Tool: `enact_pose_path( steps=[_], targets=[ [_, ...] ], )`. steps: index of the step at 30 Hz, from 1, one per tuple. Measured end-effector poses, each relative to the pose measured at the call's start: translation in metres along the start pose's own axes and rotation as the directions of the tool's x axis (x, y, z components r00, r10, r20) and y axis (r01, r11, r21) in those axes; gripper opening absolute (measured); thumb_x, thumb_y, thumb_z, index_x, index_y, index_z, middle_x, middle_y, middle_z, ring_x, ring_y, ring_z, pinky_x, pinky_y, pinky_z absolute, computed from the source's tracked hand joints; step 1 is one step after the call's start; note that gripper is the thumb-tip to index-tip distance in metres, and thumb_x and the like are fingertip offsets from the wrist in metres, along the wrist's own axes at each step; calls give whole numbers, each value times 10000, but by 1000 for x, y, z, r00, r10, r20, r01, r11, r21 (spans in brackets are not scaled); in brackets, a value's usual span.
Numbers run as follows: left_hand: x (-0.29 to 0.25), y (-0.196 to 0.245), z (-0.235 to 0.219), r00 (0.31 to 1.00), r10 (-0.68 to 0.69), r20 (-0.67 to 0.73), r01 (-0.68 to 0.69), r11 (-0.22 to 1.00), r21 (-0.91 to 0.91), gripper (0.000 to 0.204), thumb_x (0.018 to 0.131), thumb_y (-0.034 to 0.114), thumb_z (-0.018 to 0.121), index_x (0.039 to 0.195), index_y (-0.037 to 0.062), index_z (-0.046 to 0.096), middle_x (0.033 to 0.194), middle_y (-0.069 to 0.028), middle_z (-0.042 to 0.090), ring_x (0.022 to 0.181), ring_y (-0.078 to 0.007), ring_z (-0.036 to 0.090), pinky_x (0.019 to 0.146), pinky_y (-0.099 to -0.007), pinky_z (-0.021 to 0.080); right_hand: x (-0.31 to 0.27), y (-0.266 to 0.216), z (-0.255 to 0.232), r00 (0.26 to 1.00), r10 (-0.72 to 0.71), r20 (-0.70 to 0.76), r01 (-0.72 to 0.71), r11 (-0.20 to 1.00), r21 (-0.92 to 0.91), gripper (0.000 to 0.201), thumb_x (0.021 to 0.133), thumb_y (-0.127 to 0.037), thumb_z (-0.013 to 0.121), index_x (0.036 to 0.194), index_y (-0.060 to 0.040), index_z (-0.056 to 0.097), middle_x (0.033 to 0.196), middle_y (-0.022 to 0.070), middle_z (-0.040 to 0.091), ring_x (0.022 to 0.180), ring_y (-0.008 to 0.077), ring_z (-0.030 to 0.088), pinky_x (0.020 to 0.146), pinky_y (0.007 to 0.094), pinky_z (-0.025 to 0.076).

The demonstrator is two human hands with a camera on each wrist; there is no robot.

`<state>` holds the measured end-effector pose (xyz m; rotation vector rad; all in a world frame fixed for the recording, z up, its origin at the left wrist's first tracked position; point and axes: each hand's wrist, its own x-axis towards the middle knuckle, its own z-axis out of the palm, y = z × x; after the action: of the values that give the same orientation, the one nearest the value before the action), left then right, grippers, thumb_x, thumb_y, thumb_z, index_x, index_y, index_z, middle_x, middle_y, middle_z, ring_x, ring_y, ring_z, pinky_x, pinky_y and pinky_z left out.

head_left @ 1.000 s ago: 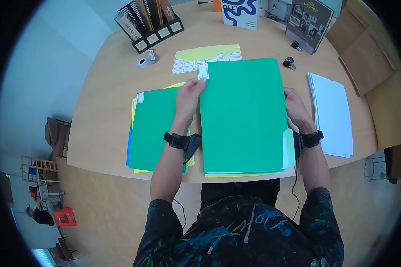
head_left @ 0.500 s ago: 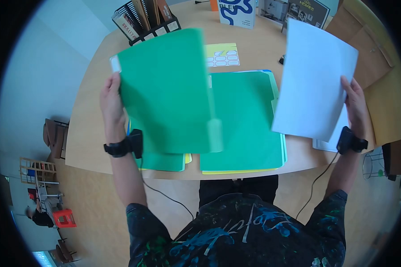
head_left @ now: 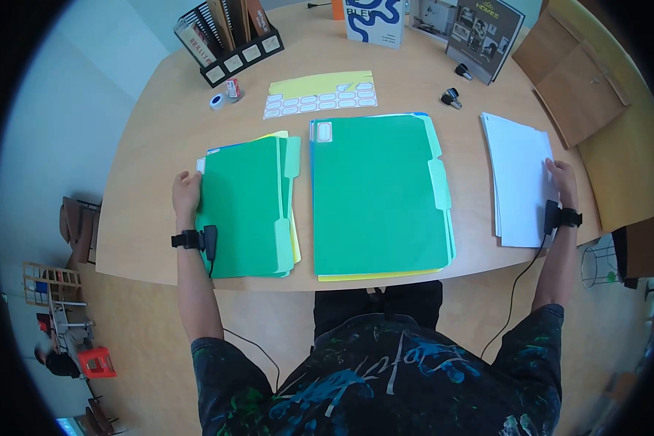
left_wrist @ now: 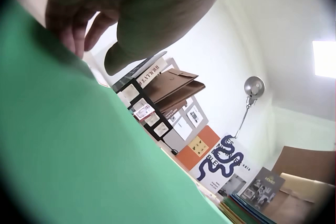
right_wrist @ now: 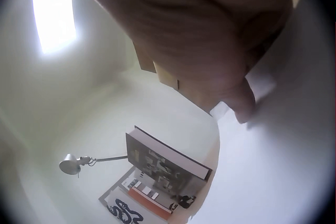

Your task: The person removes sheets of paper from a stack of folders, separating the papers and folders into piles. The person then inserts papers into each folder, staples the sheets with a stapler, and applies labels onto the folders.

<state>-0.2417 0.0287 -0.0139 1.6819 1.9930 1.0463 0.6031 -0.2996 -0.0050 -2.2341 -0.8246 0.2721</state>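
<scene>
Both the left hand (head_left: 187, 190) and the right hand (head_left: 563, 182) are cut off by the wrist views' top edges, and whether the left green folder (head_left: 240, 211) or the papers (head_left: 517, 185) are gripped cannot be told. The white book (head_left: 374, 23) is cropped in the head view. Any writing on the labels (head_left: 320, 103) is too small to be read; the bystander (head_left: 62, 365) is blurred.
</scene>
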Motion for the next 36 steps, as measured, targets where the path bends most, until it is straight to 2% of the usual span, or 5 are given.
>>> enact_pose_path(
  steps=[4, 10, 19, 28, 36],
  targets=[
    [-13, 41, 7, 985, 157, -64, -139, 964, 228, 558, 924, 393, 651, 1270, -43, 602, 1184, -209, 682, 1113, -264, 654, 939, -358, 509, -19, -41, 30, 836, -349, -423, 137, 880, -456, 532, 916, -366, 690, 1207, 77, 640, 1053, 204, 716, 973, 267, 678, 861, 362, 524],
    [-70, 157, 53, 840, 304, 450, -204, 945, -257, 513, 943, 417, 643, 1219, -15, 647, 1058, -130, 704, 958, -200, 660, 873, -327, 514, -97, -185, 97, 897, -417, 149, 307, 828, 470, 359, 979, -260, 636, 1167, 44, 665, 987, 80, 709, 867, 129, 656, 787, 268, 522],
    [-96, 180, 125, 800, 279, 532, -258, 959, -114, 549, 876, 392, 765, 1202, -20, 606, 918, -69, 687, 840, -142, 662, 702, -276, 520, -135, -244, 174, 868, -378, 323, 282, 910, 305, 444, 921, -226, 633, 1227, 95, 624, 930, 184, 708, 867, 223, 684, 793, 326, 528],
    [-93, 167, 131, 875, 338, 348, -171, 886, -431, 395, 900, 260, 764, 1168, 27, 593, 948, -53, 698, 809, -126, 681, 682, -254, 526, -133, -234, 181, 828, -301, 474, -63, 789, 611, 371, 975, -192, 620, 1238, 68, 636, 1094, 118, 709, 938, 158, 669, 849, 280, 526],
    [-106, 182, 123, 825, 224, 519, 340, 537, -772, 248, 968, 191, 675, 1149, 62, 566, 902, -21, 694, 711, -59, 648, 569, -179, 481, -136, -235, 179, 838, -398, 374, 60, 748, 661, 327, 943, -117, 668, 1249, -4, 638, 1040, 66, 713, 941, 119, 646, 839, 267, 493]
  ],
)
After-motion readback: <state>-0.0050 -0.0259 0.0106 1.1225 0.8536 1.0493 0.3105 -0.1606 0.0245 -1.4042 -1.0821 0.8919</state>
